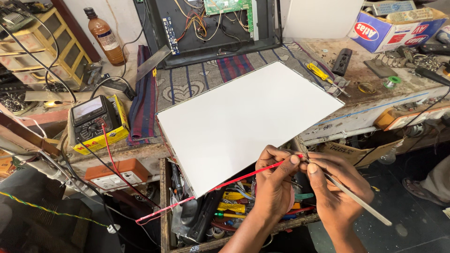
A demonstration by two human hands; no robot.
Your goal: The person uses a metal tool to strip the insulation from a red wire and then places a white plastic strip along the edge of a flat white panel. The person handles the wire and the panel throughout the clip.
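Our left hand (274,180) pinched the thin red strip (220,186) at its end; our right hand (335,187) gripped a pale slat (358,200). Both looked light, bendy, best held near the fingertips.

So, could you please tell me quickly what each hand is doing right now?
Left hand: closed, fingers pinching the thin red strip near its end.
Right hand: closed, fingers gripping the thin pale strip.

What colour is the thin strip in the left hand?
Red; the strip pinched by the left hand shows clearly in the head view.
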